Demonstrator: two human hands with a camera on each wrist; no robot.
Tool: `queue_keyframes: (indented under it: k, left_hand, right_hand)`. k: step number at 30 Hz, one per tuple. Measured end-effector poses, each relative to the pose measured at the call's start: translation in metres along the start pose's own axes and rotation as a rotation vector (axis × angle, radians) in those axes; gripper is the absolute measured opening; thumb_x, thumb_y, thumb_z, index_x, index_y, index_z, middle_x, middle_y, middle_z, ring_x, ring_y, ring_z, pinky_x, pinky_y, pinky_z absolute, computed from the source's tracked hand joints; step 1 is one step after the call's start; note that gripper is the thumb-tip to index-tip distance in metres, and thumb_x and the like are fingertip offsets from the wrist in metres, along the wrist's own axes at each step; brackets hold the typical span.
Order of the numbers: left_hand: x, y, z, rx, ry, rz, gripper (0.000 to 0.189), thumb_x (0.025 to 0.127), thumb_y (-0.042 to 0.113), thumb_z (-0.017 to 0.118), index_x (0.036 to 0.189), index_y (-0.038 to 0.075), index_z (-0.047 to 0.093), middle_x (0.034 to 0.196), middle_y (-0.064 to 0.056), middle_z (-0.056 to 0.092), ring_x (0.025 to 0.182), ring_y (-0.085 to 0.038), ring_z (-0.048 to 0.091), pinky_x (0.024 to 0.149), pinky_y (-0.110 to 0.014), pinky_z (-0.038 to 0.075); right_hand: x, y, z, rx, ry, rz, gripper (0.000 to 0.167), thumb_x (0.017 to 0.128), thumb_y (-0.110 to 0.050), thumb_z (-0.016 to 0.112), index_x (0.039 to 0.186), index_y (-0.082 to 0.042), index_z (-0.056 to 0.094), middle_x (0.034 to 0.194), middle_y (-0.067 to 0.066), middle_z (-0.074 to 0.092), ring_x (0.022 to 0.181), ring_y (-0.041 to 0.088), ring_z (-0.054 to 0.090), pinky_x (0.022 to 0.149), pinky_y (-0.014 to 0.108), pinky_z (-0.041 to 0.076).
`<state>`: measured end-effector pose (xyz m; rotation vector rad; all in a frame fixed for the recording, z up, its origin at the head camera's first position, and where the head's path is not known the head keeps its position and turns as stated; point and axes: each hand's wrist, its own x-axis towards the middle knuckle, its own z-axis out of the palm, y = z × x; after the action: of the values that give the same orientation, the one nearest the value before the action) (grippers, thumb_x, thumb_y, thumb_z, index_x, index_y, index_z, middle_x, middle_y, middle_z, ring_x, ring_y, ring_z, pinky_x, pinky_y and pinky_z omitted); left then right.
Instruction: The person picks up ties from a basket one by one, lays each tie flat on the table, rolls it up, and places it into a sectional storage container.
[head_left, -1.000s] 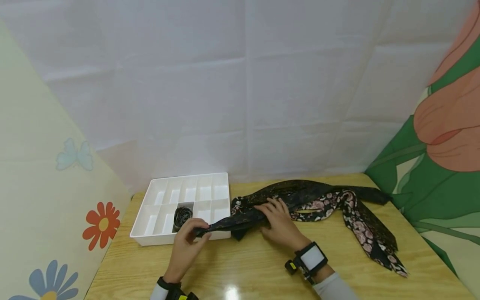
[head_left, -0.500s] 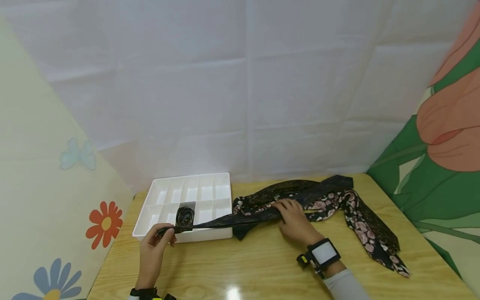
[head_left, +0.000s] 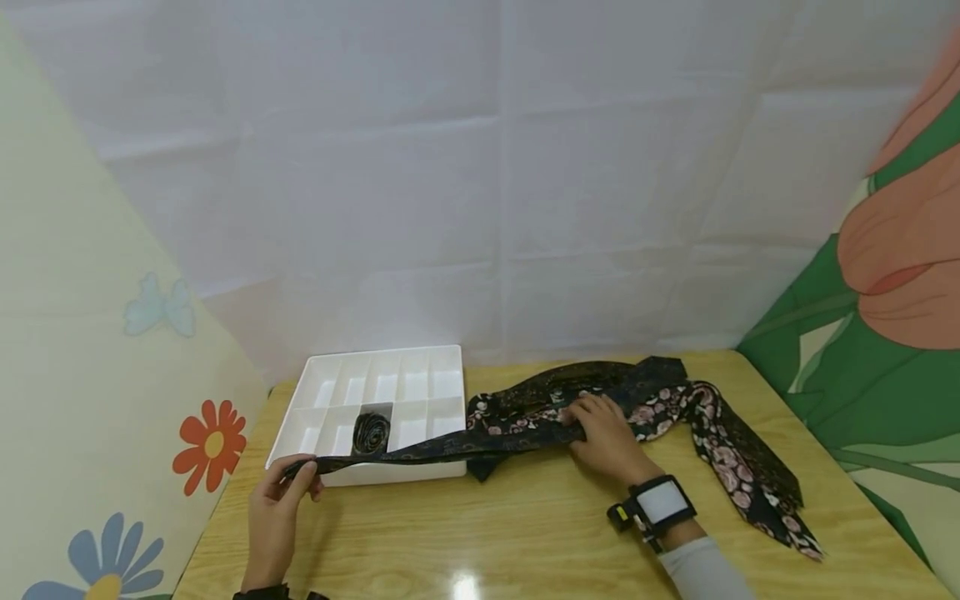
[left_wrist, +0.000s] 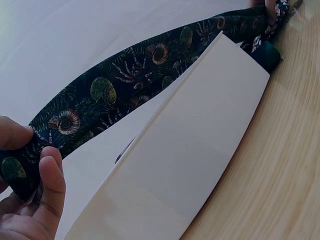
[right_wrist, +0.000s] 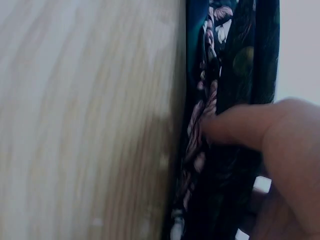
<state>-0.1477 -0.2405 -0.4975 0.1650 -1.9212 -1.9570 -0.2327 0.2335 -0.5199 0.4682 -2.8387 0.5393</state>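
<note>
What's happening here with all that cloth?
A person is holding a long dark patterned strip across the front of a white tray. The left hand pinches one end, and the right hand holds it farther along, by the loose cloths. One dark roll sits in the tray's front row. Over on the right, flowery cloth lies loose on the wooden table, not rolled up.

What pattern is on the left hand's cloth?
Dark cloth with spiral shells, spidery shapes, green ovals; clearest in the left wrist view.
</note>
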Motion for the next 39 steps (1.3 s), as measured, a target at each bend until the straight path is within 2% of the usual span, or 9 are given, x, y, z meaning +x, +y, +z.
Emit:
queue_keyframes:
  k: [4,10,17,23,26,29,32,35,39]
  left_hand:
    - [0.002,0.000,-0.005,-0.019,0.020,-0.010,0.018,0.104,0.002,0.065,0.111,-0.014,0.064,0.076,-0.003,0.068,0.067,-0.011,0.065,0.060,-0.025,0.055]
    - [0.005,-0.001,-0.009,-0.036,0.031,-0.009,0.024,0.104,0.003,0.065,0.114,-0.018,0.062,0.076,-0.004,0.068,0.066,-0.011,0.065,0.059,-0.025,0.055]
    - [0.009,0.002,-0.014,-0.028,0.072,-0.060,0.024,0.105,0.009,0.065,0.116,-0.012,0.063,0.076,-0.002,0.067,0.064,-0.011,0.064,0.057,-0.024,0.053]
    - [0.012,0.006,-0.017,-0.019,0.103,-0.118,0.029,0.107,0.016,0.064,0.123,-0.008,0.060,0.083,0.002,0.068,0.065,-0.010,0.063,0.058,-0.022,0.053]
    - [0.013,0.007,-0.019,-0.014,0.112,-0.129,0.031,0.108,0.018,0.062,0.126,-0.007,0.058,0.088,0.005,0.069,0.065,-0.009,0.063,0.057,-0.022,0.053]
    - [0.015,0.008,-0.021,0.005,0.119,-0.140,0.031,0.109,0.018,0.059,0.128,-0.006,0.057,0.090,0.008,0.070,0.063,-0.009,0.061,0.055,-0.022,0.051]
    - [0.017,0.008,-0.022,0.047,0.121,-0.175,0.030,0.110,0.020,0.057,0.129,-0.003,0.056,0.084,0.009,0.067,0.060,-0.009,0.056,0.053,-0.024,0.048]
    - [0.020,0.006,-0.024,0.133,0.114,-0.230,0.031,0.111,0.026,0.056,0.129,0.001,0.055,0.072,0.008,0.061,0.056,-0.010,0.050,0.052,-0.026,0.044]
    - [0.023,0.000,-0.029,0.264,0.067,-0.315,0.033,0.113,0.028,0.052,0.133,0.002,0.051,0.059,0.005,0.047,0.050,-0.011,0.040,0.051,-0.027,0.038]
  right_hand:
    - [-0.001,0.005,-0.004,-0.027,0.036,-0.012,0.028,0.093,-0.005,0.078,0.119,-0.012,0.074,0.120,0.012,0.076,0.122,0.041,0.066,0.119,0.069,0.034]
    - [-0.007,0.020,-0.005,-0.164,0.071,-0.003,0.040,0.084,-0.001,0.085,0.123,-0.005,0.074,0.120,0.018,0.073,0.119,0.044,0.064,0.107,0.066,0.046]
    - [-0.010,0.032,-0.015,-0.194,0.153,-0.028,0.030,0.090,-0.005,0.081,0.119,-0.006,0.074,0.113,0.018,0.075,0.110,0.040,0.069,0.112,0.065,0.045]
    - [-0.011,0.031,-0.033,-0.117,0.274,-0.063,0.024,0.091,-0.014,0.082,0.114,-0.008,0.076,0.098,0.013,0.078,0.079,0.028,0.071,0.080,0.052,0.057]
    - [-0.013,0.031,-0.044,-0.112,0.303,-0.100,0.026,0.088,-0.023,0.086,0.108,-0.010,0.077,0.084,0.007,0.076,0.059,0.013,0.059,0.058,0.034,0.050]
    - [-0.016,0.029,-0.055,-0.090,0.268,-0.112,0.025,0.087,-0.031,0.086,0.103,-0.013,0.078,0.064,-0.003,0.065,0.045,0.003,0.039,0.048,0.024,0.032]
    - [-0.020,0.026,-0.066,-0.049,0.196,-0.084,0.017,0.091,-0.032,0.082,0.097,-0.017,0.077,0.058,-0.011,0.057,0.043,0.000,0.030,0.050,0.022,0.027]
    - [-0.026,0.021,-0.077,-0.015,0.113,-0.037,0.009,0.095,-0.027,0.078,0.093,-0.019,0.075,0.059,-0.012,0.055,0.045,0.001,0.033,0.053,0.024,0.030]
    - [-0.034,0.014,-0.085,0.002,-0.051,0.032,0.017,0.100,-0.035,0.072,0.088,-0.022,0.072,0.062,-0.011,0.056,0.051,0.003,0.042,0.055,0.026,0.036]
